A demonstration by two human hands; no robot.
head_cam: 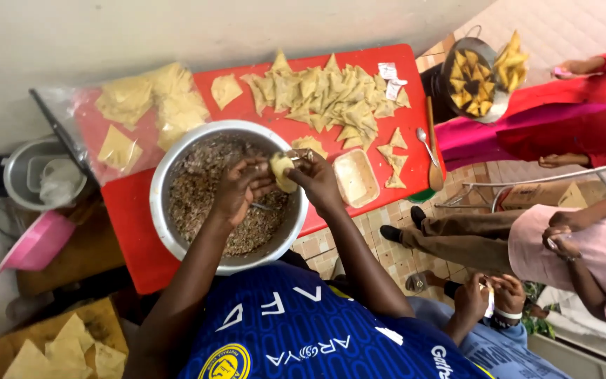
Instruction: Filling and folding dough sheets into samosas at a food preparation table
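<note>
Pastry (281,170), soft and tearable, is sitting over the bowl (177,158); I'm pinching its edges with both hands (243,186) (315,177).

Single head view, worn high, looking steeply down over the wearer's chest. Close on the metal bowl (229,196) at centre; red table (135,231) fills middle; wall at 12 o'clock, tiled floor 4 o'clock.

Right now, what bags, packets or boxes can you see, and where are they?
Clear plastic bag: left end of the red table, holding pale pastry triangles.
Small white sachets: far right of the table, flat, with red print.
Cardboard box: on the floor to the right, brown, flat.
No screens or signs.
</note>
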